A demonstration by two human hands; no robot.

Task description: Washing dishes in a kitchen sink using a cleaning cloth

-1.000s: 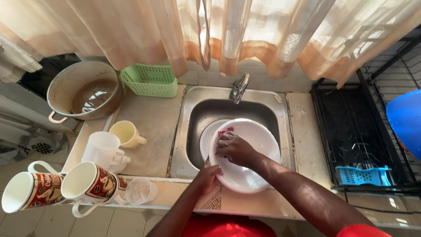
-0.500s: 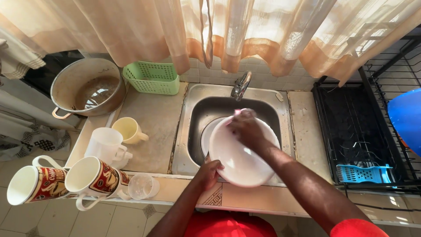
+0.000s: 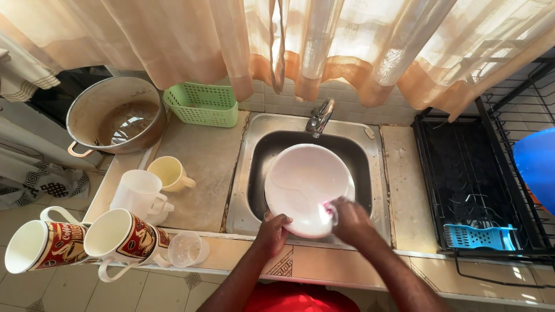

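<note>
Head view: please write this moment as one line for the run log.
left hand: holds white plate rim | right hand: rubs plate with pink sponge | place: over sink | nearby: cups on counter

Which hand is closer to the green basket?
Left. The left hand grips the white plate's near edge, below the green basket; the right hand is farther right, at the plate's lower right.

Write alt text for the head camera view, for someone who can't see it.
Over a steel sink, a person's left hand holds a white plate by its near edge while the right hand rubs it with a pink sponge. On the counter to the left stand mugs, a yellow cup, a big pot and a green basket; a black dish rack sits right.
</note>
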